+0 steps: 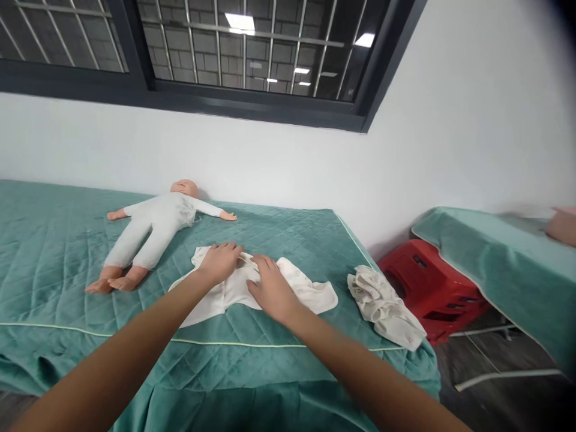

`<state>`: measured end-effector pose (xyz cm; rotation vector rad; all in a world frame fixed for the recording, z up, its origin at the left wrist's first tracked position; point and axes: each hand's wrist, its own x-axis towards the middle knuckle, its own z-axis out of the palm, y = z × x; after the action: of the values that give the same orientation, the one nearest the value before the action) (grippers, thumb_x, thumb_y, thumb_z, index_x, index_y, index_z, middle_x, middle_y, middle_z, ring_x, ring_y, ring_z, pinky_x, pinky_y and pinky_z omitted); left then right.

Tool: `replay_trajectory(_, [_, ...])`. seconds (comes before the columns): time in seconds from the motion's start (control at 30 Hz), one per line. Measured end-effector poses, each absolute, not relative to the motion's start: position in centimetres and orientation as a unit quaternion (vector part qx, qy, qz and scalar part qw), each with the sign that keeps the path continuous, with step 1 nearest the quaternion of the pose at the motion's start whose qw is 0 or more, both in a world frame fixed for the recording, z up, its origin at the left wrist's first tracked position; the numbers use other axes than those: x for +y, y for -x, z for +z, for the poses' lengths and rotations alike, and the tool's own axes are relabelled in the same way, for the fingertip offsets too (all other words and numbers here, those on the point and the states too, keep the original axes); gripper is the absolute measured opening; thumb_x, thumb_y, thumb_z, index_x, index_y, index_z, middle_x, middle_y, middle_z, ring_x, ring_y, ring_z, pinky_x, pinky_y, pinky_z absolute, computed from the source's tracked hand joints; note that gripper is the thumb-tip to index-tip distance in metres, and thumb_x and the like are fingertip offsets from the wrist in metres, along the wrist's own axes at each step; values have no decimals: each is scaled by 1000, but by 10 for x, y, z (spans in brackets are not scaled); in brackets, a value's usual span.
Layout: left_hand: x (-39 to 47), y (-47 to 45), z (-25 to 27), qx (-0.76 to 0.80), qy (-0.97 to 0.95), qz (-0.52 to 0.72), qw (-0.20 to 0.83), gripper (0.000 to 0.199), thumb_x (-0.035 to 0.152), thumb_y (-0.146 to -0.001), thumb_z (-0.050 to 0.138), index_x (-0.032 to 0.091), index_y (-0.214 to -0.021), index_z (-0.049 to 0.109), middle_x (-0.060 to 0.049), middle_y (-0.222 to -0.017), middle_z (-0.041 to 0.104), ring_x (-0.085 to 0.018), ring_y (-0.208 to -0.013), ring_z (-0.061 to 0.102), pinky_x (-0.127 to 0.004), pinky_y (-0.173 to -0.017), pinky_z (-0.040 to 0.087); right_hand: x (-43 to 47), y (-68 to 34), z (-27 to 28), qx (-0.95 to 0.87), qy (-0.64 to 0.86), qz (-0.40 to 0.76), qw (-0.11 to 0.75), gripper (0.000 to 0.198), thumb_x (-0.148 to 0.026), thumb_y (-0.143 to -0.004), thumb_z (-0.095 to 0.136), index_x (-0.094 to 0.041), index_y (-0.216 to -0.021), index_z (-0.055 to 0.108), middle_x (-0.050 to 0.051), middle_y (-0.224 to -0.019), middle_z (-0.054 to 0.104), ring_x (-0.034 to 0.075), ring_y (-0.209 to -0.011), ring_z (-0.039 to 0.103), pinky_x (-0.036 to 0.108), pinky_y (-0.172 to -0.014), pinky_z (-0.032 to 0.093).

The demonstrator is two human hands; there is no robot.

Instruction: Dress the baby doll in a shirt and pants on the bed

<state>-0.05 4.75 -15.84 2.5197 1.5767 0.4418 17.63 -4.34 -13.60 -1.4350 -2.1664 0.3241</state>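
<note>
A small cream-white baby shirt point(209, 306) lies spread on the green quilted cover, one flap reaching to the right. My left hand point(222, 262) is closed on its upper edge, fingers curled over the cloth. Just to the right, my right hand point(273, 289) grips the fabric near the same edge, its thumb lying toward the middle of the shirt. A raised fold shows between the two hands. Behind and to the left, a baby doll point(157, 219) with a white cloth body lies on its back, arms spread.
A crumpled cream cloth point(384, 306) lies at the right edge of the green-covered bed point(67, 252). Beyond that edge are red plastic stools point(436, 282) and another green-covered surface point(486, 252). A white wall point(279, 168) with a barred window point(252, 108) stands behind.
</note>
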Motion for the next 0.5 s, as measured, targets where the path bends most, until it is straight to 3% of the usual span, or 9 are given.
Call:
replay_trajectory(0.1, [35,4,-143,541,-831,125,35,24,17,-89,42,18,-102,62,-13,-100,66,-31,-101,62,-47,-92,41,-13,-164,-138,-795,580,59,167,34,-19,-90,49,-14,-123,51,13,-122,61,25,-115,57,38,-100,43])
replay_trajectory(0.2, [23,8,-117,554,-813,177,18,31,21,-92,37,20,-116,56,-10,-108,68,-27,-99,64,-39,-83,46,-1,-167,-123,-792,589,48,153,28,-16,-93,40,-18,-117,54,11,-104,67,24,-94,64,38,-85,47])
replay_trajectory(0.33, [6,4,-73,535,-804,259,6,29,31,-93,42,23,-118,55,-4,-109,69,-23,-97,66,-32,-79,48,-1,-180,-80,-806,557,3,201,34,-14,-93,35,-23,-122,52,9,-118,64,24,-99,63,36,-83,46])
replay_trajectory(0.5, [-7,-2,-29,569,-780,249,-75,31,29,-88,49,25,-117,56,-5,-106,70,-26,-92,67,-35,-77,48,-10,-213,-16,-807,532,-45,255,49,-3,-79,37,-23,-120,55,5,-121,64,22,-100,61,32,-81,45])
